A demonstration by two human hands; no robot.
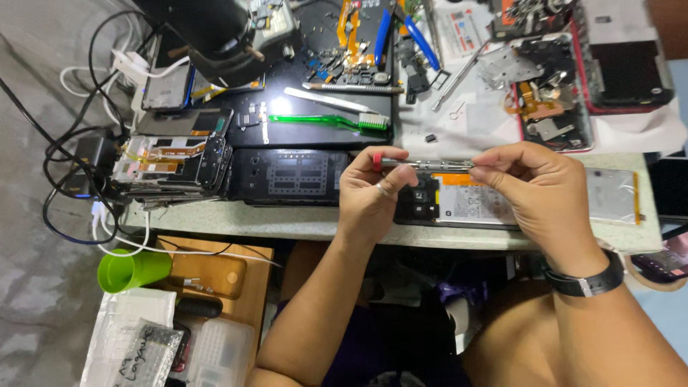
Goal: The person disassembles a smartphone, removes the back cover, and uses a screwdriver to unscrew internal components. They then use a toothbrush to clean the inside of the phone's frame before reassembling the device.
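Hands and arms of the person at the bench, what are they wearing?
Both forearms are bare, with no sleeves or gloves. The left hand has a thin ring on one finger. The right hand has no ring that shows; its wrist carries a black watch band with a small metal buckle.

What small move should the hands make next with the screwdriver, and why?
Probably turn the screwdriver tip down toward the opened phone. Both hands hold it level above the phone now: the left hand at the red end, the right hand pinching the other end. The tip is hidden under the right fingers, so whether a bit is seated cannot be told.
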